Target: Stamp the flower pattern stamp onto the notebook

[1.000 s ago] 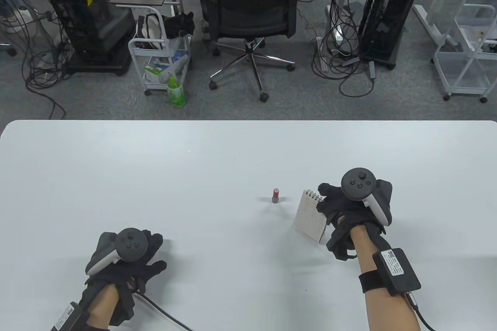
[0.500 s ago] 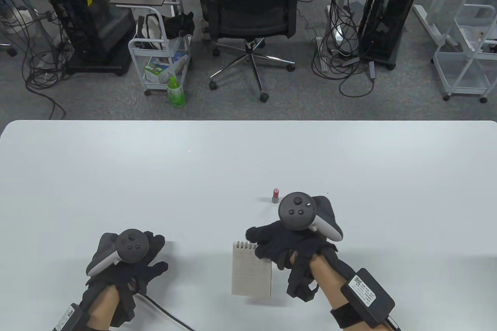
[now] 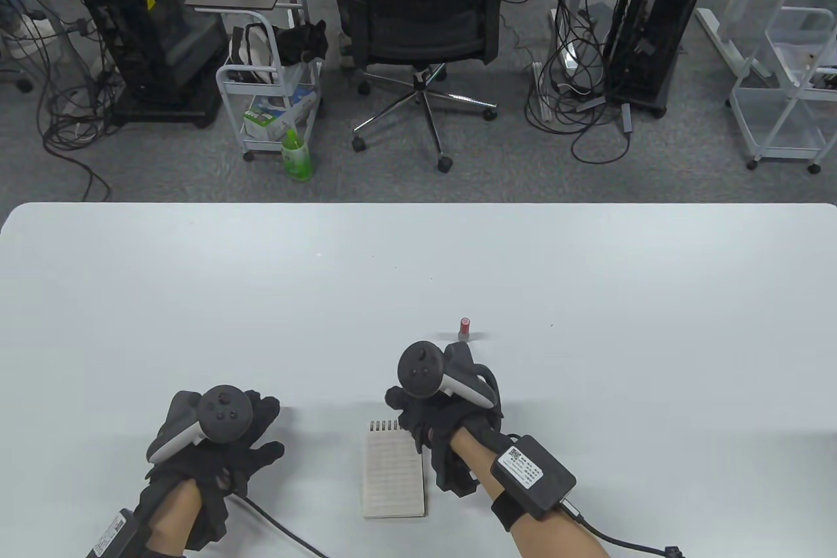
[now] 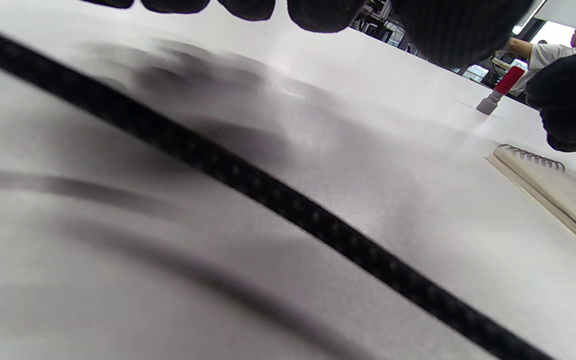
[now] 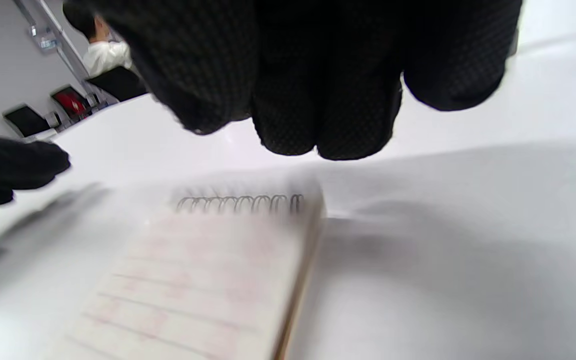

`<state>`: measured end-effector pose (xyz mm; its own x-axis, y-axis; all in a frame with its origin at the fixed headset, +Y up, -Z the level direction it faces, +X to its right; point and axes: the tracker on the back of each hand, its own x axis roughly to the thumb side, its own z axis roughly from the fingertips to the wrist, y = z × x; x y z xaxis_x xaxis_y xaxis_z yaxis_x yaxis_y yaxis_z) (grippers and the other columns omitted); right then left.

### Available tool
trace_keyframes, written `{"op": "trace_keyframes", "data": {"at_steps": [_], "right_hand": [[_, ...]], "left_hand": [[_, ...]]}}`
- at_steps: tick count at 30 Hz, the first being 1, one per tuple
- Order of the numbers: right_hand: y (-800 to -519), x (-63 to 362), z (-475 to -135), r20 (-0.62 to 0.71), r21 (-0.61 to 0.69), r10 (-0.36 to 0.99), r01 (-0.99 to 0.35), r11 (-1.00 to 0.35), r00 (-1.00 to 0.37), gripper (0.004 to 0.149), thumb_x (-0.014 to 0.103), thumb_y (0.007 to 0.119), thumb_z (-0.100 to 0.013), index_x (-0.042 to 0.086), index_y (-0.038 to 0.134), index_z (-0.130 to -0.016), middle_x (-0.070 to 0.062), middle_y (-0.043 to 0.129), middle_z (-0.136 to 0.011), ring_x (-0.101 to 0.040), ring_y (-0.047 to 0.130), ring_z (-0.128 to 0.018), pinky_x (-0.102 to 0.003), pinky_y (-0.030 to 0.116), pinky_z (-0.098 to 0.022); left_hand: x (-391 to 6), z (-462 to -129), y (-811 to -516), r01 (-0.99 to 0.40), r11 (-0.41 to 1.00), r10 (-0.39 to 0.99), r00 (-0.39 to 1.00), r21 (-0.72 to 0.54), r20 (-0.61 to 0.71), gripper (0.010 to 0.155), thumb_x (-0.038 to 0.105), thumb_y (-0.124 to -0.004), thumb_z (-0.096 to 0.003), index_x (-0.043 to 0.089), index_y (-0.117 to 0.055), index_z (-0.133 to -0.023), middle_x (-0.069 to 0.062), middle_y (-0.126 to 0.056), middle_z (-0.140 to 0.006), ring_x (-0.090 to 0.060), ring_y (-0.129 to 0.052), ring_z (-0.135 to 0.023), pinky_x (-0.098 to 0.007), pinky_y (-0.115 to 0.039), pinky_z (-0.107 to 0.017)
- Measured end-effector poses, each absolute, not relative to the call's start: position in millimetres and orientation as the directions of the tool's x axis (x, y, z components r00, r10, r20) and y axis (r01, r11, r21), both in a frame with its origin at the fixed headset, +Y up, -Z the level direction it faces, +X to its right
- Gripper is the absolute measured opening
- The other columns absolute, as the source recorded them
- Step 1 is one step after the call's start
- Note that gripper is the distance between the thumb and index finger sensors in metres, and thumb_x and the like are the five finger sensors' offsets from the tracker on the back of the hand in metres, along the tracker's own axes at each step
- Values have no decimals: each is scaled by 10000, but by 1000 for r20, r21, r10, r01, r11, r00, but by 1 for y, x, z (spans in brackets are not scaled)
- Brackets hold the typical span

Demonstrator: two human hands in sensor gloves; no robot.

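Observation:
A small spiral notebook [image 3: 394,476] lies flat on the white table [image 3: 418,270], lined page up, near the front edge. It also shows in the right wrist view [image 5: 208,270] and the left wrist view [image 4: 558,185]. The stamp [image 3: 464,329], red top on a grey base, stands upright beyond it, and shows in the left wrist view [image 4: 500,90]. My right hand [image 3: 418,417] hovers at the notebook's top right corner; its fingers [image 5: 318,100] are curled just above the spiral, apart from the page. My left hand [image 3: 255,434] rests on the table to the left, fingers spread, holding nothing.
A black glove cable [image 3: 281,528] runs from my left wrist across the table's front, also close in the left wrist view [image 4: 268,195]. Beyond the far table edge stand an office chair [image 3: 425,15], a cart [image 3: 271,100] and computer towers on the floor.
My right hand carried the notebook from the right side of the table to the front centre, left of the stamp, and laid it flat. My left hand stayed put.

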<state>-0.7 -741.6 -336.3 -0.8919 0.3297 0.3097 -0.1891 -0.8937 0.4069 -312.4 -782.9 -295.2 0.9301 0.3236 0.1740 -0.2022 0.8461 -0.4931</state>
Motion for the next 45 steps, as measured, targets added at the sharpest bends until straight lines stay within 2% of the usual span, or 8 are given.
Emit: {"op": "trace_keyframes", "data": {"at_steps": [4, 7, 13, 17, 22, 29, 40, 45], "right_hand": [[-738, 3, -339, 325, 379, 231, -97, -920, -917, 524, 263, 870, -399, 206, 782, -912, -162, 847, -834, -422, 918, -741, -576, 735, -524], [-727, 12, -342, 306, 334, 224, -116, -935, -925, 530, 304, 868, -396, 206, 787, -910, -159, 854, -828, -420, 926, -730, -570, 740, -517], [-693, 41, -362, 214, 91, 203, -187, -978, -956, 525, 352, 864, -391, 207, 807, -892, -153, 878, -790, -401, 947, -678, -548, 755, -489], [-685, 61, -383, 94, -82, 10, -18, -996, -996, 567, 365, 863, -390, 222, 762, -928, -157, 810, -859, -415, 890, -739, -544, 734, -513], [-706, 63, -404, 31, 73, -22, 24, -997, -999, 650, 395, 856, -392, 237, 664, -993, -171, 707, -948, -440, 811, -817, -566, 686, -561], [-732, 55, -426, -73, 94, -75, 68, -993, -995, 636, 409, 853, -391, 245, 683, -982, -162, 743, -926, -433, 840, -792, -563, 700, -546], [-747, 51, -434, -60, 25, -57, 56, -998, -997, 466, 327, 890, -377, 211, 866, -828, -129, 945, -678, -341, 1004, -550, -518, 796, -436], [-730, 48, -417, 18, -39, 10, -10, -999, -1000, 471, 313, 908, -362, 208, 873, -819, -126, 956, -677, -338, 1020, -547, -512, 814, -423]], "left_hand": [[-312, -295, -782, -200, 846, 324, 930, -494, 177, 795, 573, -653, -429, 195, -379, -1073, -175, -278, -1126, -534, -329, -1004, -694, -384, -675], [-312, -296, -782, -199, 847, 323, 929, -493, 180, 795, 573, -652, -430, 195, -377, -1073, -176, -278, -1126, -535, -331, -1004, -694, -385, -675], [-311, -296, -781, -195, 852, 320, 928, -487, 189, 794, 574, -652, -429, 196, -380, -1073, -176, -286, -1126, -534, -335, -1004, -693, -389, -676], [-311, -296, -782, -195, 851, 321, 928, -487, 189, 794, 575, -651, -430, 196, -381, -1073, -177, -290, -1126, -534, -338, -1004, -693, -391, -675], [-310, -296, -782, -195, 849, 321, 929, -490, 186, 794, 574, -651, -430, 195, -382, -1073, -178, -294, -1127, -536, -340, -1004, -696, -383, -675], [-309, -295, -782, -194, 848, 321, 928, -493, 188, 794, 576, -651, -429, 196, -383, -1073, -177, -300, -1127, -535, -349, -1004, -695, -389, -674], [-308, -296, -782, -183, 847, 315, 929, -499, 194, 792, 576, -650, -430, 196, -385, -1072, -176, -303, -1126, -535, -351, -1004, -697, -382, -674], [-306, -296, -782, -177, 851, 311, 929, -494, 203, 792, 578, -649, -430, 197, -384, -1072, -177, -307, -1127, -534, -355, -1004, -696, -383, -674]]}}
